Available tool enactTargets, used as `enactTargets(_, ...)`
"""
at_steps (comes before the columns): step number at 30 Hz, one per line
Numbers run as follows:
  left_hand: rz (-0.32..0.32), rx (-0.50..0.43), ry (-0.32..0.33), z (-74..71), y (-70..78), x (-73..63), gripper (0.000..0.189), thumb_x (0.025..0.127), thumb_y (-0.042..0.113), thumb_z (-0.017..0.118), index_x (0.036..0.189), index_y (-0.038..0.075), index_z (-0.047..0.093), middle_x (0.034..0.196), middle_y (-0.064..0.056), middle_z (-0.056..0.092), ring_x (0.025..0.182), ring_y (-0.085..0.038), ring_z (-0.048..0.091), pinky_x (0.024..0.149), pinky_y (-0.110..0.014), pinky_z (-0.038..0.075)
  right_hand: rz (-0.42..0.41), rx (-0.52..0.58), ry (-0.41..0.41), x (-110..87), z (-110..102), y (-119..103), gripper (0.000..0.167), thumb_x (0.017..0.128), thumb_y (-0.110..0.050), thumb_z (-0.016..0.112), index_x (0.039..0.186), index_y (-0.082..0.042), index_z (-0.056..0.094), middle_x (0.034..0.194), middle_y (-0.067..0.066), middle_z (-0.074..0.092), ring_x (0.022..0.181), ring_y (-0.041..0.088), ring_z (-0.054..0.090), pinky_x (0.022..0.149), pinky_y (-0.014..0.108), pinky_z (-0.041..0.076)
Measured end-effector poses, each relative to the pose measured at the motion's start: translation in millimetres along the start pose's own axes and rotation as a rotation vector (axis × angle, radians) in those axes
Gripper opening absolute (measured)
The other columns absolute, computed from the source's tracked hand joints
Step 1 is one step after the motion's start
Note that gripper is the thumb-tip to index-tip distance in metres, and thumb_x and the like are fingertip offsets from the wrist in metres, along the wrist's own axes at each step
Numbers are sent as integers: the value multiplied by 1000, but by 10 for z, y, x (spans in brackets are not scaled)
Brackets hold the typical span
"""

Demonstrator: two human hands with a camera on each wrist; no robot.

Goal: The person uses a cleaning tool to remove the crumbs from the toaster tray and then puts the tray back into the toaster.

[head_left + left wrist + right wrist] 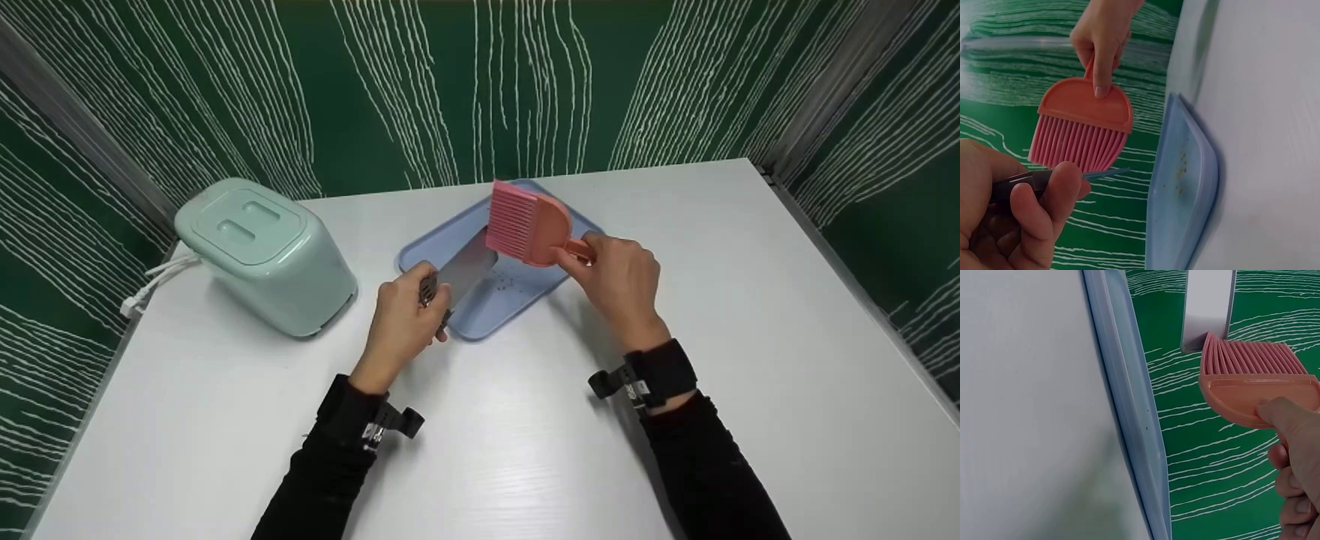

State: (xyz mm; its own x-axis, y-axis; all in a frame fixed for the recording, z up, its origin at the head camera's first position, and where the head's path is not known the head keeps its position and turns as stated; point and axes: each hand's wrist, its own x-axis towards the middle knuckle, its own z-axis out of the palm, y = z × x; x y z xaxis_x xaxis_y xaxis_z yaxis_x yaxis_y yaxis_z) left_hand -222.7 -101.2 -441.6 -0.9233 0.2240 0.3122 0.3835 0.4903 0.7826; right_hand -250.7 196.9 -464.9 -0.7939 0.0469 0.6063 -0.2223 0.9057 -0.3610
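Observation:
My left hand (pixel 403 309) grips the dark end of a flat metal crumb tray (pixel 466 271), which is tilted above a blue tray (pixel 474 324). In my right hand (pixel 624 283) is the short handle of an orange hand brush (pixel 551 231) with pink bristles. The bristles touch the far end of the crumb tray in the right wrist view, where its shiny metal (pixel 1207 309) shows. Small brown crumbs (pixel 1182 163) lie scattered on the blue tray below. From the left wrist view, the crumb tray appears nearly edge-on beyond the fingers.
A mint-green toaster (pixel 262 247) stands on the left of the white table (pixel 510 450), its white cord and plug (pixel 135 304) behind it. Green panels (pixel 450 90) with white streaks rise along the back and sides.

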Motion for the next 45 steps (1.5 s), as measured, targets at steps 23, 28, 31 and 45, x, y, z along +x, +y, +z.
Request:
enactTargets(23,203,258,76,61,-4,-12,13,103,5,61,90,4,58,61,-6,60,45,-13,63,46,-22,46,24,-38,-60,-26,24,33,54,89,-53,84,66,-11,59,59,12,64,53,34,60,49,32,29)
enactTargets(28,248,323,87,65,-6,-30,14,103,4,61,90,3,57,61,-1,47,52,-11,44,51,-25,34,51,-36,-85,-27,22,39,52,89,-53,83,67,-11,63,60,13,66,55,38,63,48,35,33)
enactTargets(31,247,341,92,67,-15,-31,14,103,5,62,90,3,58,62,1,46,52,-11,42,51,-25,34,53,-33,-101,-29,22,43,49,89,-51,83,68,-10,66,62,13,69,55,37,64,48,36,35)
enactTargets(45,266,363,142,38,-61,-7,11,102,6,64,93,2,61,63,-8,62,54,-14,51,52,-33,47,183,63,-329,76,-194,98,52,90,-58,81,68,-14,61,64,6,65,65,29,61,56,33,35)
